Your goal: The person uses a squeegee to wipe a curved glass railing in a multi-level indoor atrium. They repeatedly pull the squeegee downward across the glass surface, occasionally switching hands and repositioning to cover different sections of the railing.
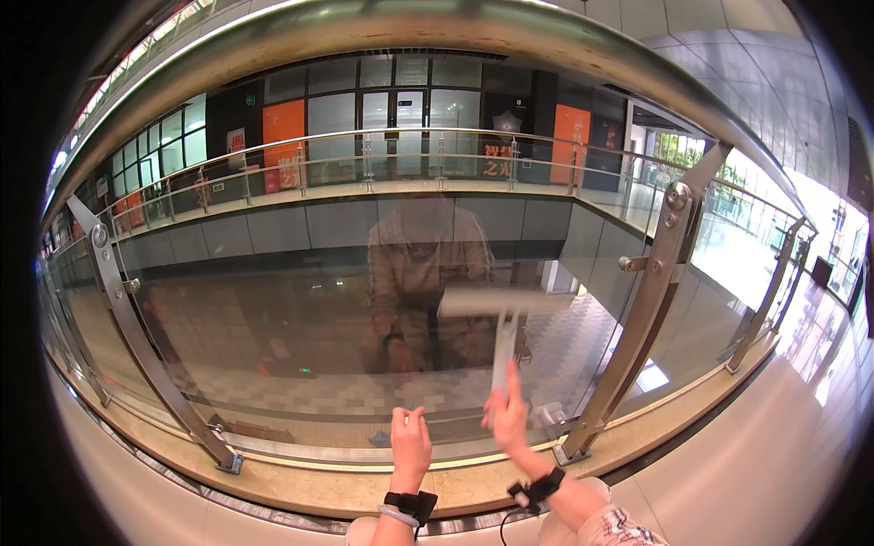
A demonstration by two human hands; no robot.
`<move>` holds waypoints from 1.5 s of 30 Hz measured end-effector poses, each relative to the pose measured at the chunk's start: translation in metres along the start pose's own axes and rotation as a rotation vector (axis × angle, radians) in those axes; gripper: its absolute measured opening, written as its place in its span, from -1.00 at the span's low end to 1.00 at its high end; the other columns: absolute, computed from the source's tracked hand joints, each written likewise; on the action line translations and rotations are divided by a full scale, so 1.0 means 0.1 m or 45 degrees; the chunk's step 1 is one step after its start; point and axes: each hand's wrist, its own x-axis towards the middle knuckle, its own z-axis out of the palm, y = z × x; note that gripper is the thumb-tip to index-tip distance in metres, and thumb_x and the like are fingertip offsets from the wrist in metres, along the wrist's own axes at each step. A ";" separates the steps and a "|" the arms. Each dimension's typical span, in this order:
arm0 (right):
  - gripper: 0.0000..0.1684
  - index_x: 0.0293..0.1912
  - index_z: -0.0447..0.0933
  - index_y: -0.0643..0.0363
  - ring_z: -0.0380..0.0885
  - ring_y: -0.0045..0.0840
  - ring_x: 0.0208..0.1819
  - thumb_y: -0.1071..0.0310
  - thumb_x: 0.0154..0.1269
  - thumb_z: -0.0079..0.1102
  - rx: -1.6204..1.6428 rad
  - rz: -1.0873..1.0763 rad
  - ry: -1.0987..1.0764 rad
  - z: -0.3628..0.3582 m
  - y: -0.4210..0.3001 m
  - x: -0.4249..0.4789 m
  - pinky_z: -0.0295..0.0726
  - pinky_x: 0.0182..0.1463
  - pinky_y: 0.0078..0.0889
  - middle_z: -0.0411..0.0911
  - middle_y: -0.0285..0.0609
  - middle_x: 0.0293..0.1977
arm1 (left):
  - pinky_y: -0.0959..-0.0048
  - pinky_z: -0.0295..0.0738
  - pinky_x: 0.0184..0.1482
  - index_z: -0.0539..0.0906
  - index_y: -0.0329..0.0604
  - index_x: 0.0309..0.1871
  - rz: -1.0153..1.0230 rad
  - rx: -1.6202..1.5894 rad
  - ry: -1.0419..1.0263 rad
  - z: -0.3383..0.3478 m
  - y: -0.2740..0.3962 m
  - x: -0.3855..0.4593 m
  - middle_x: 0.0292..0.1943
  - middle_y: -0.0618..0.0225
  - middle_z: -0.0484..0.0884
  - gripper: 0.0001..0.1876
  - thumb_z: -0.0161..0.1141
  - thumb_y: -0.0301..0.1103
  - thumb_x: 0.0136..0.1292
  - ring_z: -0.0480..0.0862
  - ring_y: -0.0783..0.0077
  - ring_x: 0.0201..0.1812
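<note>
My right hand point(509, 413) is closed around the handle of a T-shaped window squeegee point(505, 304), whose wide pale head lies across the glass balustrade panel point(273, 307) and looks blurred. To its left, my left hand point(411, 437) is raised in front of the panel's lower part with its fingers curled; nothing shows in it. Both wrists bear black straps with small devices, and a pale band circles the left wrist. A person's reflection shows in the glass. A small bluish thing point(379, 438) lies low by the panel, left of my left hand.
Metal posts stand left point(147, 348) and right point(635, 321) of the panel, with clamps at its sides. A thick metal handrail point(423, 31) curves above. A stone ledge point(328, 484) runs below, beside the tiled floor point(696, 464). Beyond the glass are a lower floor and an opposite railed walkway.
</note>
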 end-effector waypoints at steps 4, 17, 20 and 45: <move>-0.20 0.59 -0.06 -0.16 0.56 -0.59 -0.58 0.36 0.49 0.00 -0.245 0.177 -0.171 0.09 0.81 -0.92 0.59 -0.46 -0.39 0.56 -0.25 -0.52 | 0.09 0.52 -0.13 0.59 -0.25 0.03 0.051 -0.082 -0.009 0.08 -0.06 -0.08 -0.23 0.08 0.63 -0.80 0.11 -0.43 0.41 0.62 -0.06 -0.19; -0.68 -0.08 0.49 0.26 0.59 -0.48 -0.43 0.18 0.43 0.22 -0.068 0.120 -0.145 0.32 0.53 -0.28 0.57 -0.43 -0.41 0.59 -0.10 -0.33 | 0.11 0.51 0.07 0.44 -0.25 0.34 -0.050 -0.424 -0.149 0.42 0.23 -0.39 0.08 -0.04 0.60 -0.51 0.17 -0.27 0.41 0.63 -0.07 0.07; -0.67 -0.04 0.49 0.25 0.53 -0.54 -0.29 0.13 0.54 0.08 0.231 0.652 -0.436 0.23 0.47 -0.46 0.56 -0.19 -0.37 0.58 -0.21 -0.29 | 0.08 0.54 -0.03 0.36 -0.26 0.37 -0.165 -0.223 -0.221 0.37 0.28 -0.54 0.03 -0.11 0.64 -0.40 0.20 -0.20 0.34 0.65 -0.16 0.01; -0.76 -0.20 0.61 0.32 0.61 -0.57 -0.54 0.30 0.38 0.19 0.064 0.418 -0.398 -0.65 1.17 -0.75 0.60 -0.40 -0.45 0.63 -0.14 -0.49 | 0.61 0.24 -0.70 -0.09 0.14 0.63 -0.192 -0.844 0.656 -0.92 1.30 1.71 -0.51 0.45 0.42 -0.31 -0.05 -0.25 0.56 0.34 0.64 -0.65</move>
